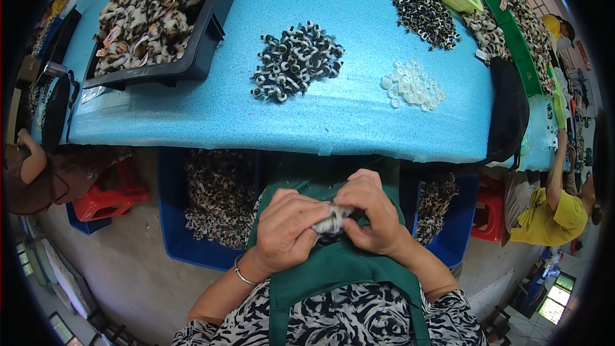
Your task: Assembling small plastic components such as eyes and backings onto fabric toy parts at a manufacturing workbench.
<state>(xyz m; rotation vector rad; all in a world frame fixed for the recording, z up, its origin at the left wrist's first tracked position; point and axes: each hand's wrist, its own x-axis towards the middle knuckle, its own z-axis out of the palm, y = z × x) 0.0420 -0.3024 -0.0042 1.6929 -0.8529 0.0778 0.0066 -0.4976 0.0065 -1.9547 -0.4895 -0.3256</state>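
Leopard-print fabric piece (pixel 332 219) sits pinched between my left hand (pixel 288 227) and right hand (pixel 375 214), fingers clamped; loosening could drop it under the worktop (pixel 211 109).

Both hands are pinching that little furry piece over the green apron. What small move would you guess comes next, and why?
Probably a firmer press of the thumbs. The left hand and right hand both pinch a small furry piece between them above the green apron. Neither hand is free to reach the pile of black-and-white eye parts or the white washers on the blue table.
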